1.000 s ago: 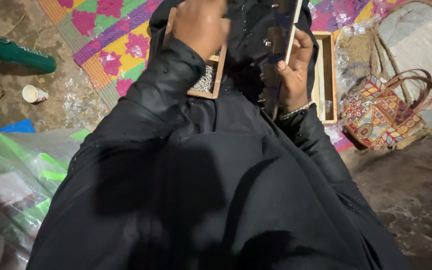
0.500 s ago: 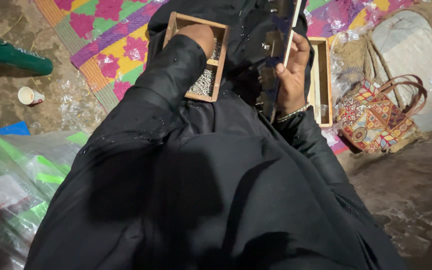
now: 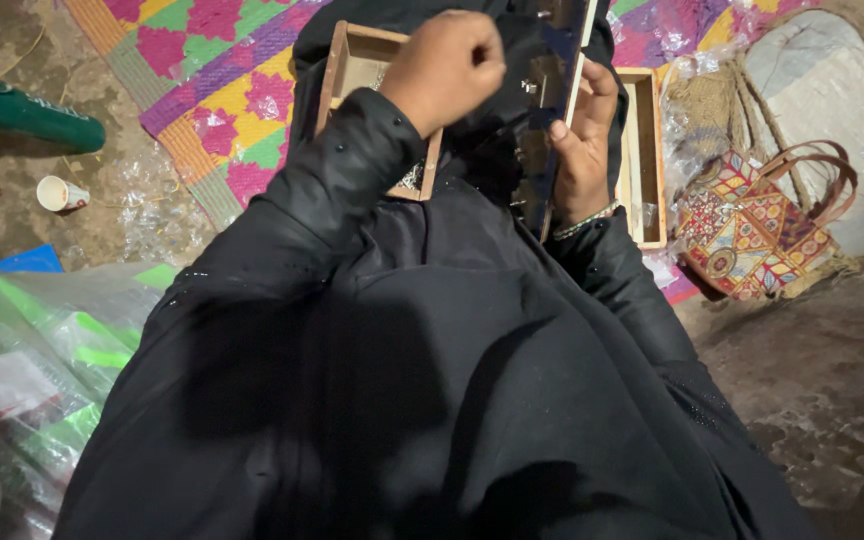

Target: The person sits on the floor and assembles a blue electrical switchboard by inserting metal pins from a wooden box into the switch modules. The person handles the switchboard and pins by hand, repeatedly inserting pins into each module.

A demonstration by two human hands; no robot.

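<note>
Right hand (image 3: pixel 584 150) grips thin, dark, pale-edged board (image 3: pixel 558 95).

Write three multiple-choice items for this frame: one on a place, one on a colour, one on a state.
1. Where is the paper cup?
A. on the ground, image left
B. inside the wooden tray
C. on the patterned bag

2. What colour are the sleeves?
A. white
B. black
C. red

3. How is the left hand?
A. flat, palm up
B. closed in a fist over the tray
C. out of view

Key: 1 A, it stands on bare ground near the green tube; 2 B, both arms are in black; 3 B, its fingers are curled, while the right hand grips a thin flat panel.
</note>
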